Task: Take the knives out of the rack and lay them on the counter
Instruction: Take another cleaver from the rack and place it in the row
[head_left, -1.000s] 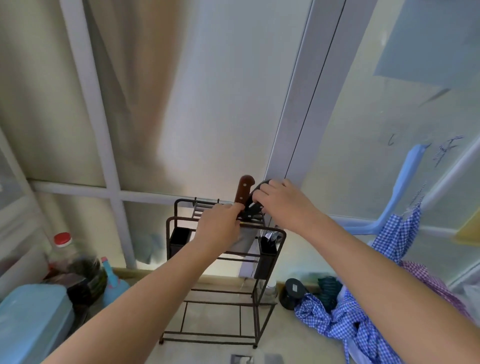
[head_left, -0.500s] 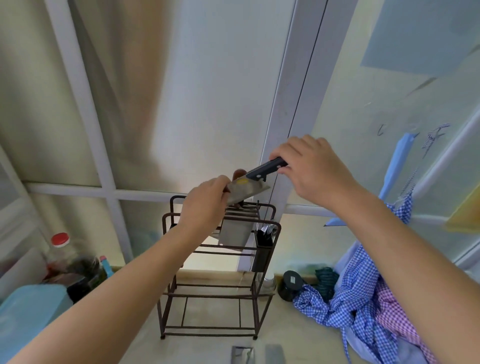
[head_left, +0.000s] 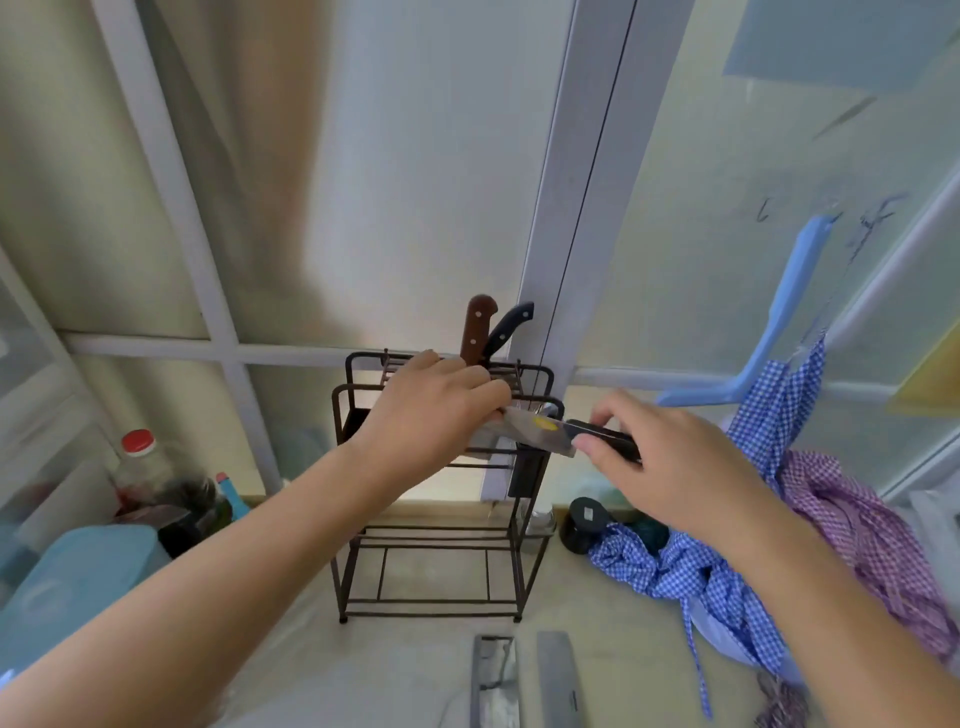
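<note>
Pale counter (head_left: 415, 670) under frosted window panes. Nearest me, two flat steel blades (head_left: 524, 680) already lie on it. Above, my right hand (head_left: 670, 467) has fingers clamped on the black handle of a steel-bladed knife (head_left: 540, 434) held level, clear of the dark wire rack (head_left: 447, 499). My left hand (head_left: 431, 415) pinches its blade tip. Behind, a brown wooden-handled knife (head_left: 478, 327) and a black-handled knife (head_left: 506, 330) stand in the rack. Risk: left fingertips sliding onto the edge; blade catching the wire.
</note>
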